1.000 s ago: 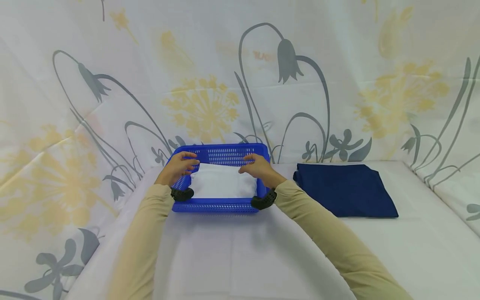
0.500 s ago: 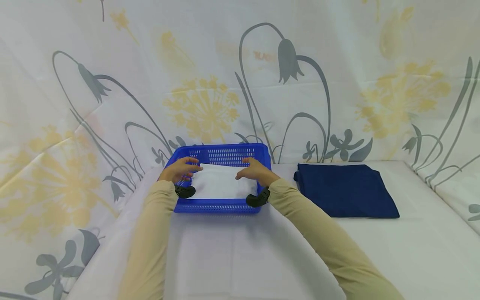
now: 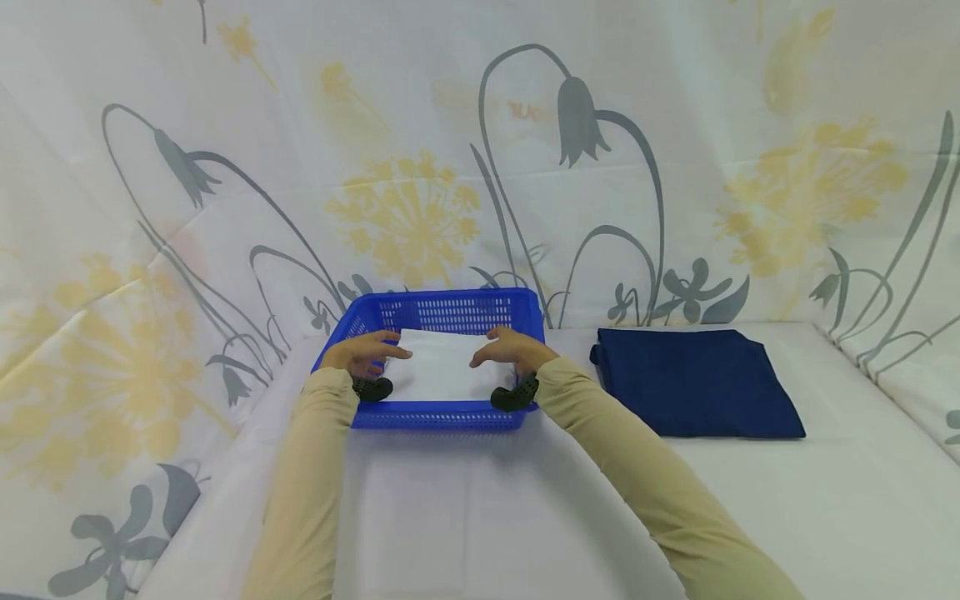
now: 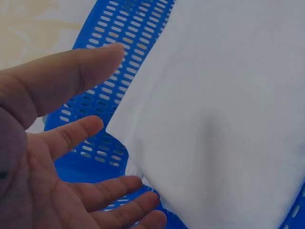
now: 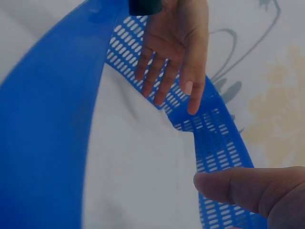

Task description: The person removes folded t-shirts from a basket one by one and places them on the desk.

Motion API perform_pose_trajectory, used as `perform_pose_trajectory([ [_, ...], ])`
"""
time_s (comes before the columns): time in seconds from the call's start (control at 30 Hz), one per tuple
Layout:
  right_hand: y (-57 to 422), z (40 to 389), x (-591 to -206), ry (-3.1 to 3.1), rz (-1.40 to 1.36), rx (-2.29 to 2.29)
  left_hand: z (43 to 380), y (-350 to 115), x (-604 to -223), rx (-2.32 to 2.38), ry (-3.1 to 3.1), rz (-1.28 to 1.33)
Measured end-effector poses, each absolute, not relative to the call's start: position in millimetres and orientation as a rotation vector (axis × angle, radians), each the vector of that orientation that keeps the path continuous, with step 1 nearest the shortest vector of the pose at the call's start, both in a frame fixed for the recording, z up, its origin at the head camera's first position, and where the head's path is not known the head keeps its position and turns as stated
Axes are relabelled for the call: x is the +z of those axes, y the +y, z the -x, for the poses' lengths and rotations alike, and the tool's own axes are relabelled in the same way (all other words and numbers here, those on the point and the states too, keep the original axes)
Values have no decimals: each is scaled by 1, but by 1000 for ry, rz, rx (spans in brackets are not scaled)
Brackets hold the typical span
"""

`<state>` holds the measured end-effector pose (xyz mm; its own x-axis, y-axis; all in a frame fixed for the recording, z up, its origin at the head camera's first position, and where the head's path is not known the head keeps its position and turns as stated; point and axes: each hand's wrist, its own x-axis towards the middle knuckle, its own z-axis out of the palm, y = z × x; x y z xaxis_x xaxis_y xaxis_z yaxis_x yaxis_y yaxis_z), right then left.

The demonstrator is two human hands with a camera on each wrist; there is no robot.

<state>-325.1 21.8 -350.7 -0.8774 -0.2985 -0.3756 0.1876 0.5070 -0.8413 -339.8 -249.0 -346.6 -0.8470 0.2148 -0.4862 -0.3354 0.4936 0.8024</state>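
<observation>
While a folded white fabric cloth (image 3: pixel 442 367) lies inside a blue, perforated plastic basket (image 3: pixel 442 418), the left hand (image 3: pixel 363 352) is at the basket's left side, its fingers spread wide and gripping nothing, just beside the cloth. At the basket's right side, the right hand (image 3: pixel 517 348) has thumb and forefinger well parted with nothing held between them, though whether the thumb touches the cloth cannot be told. Right of the basket, a folded navy-blue fabric piece (image 3: pixel 697 385) lies on the white-covered counter (image 3: pixel 420 517).
</observation>
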Motion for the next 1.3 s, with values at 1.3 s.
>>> perform_pose_trajectory([
  [1.3, 21, 334, -362, 2141, 45, -1351, 342, -245, -350, 1246, 2283, 79],
])
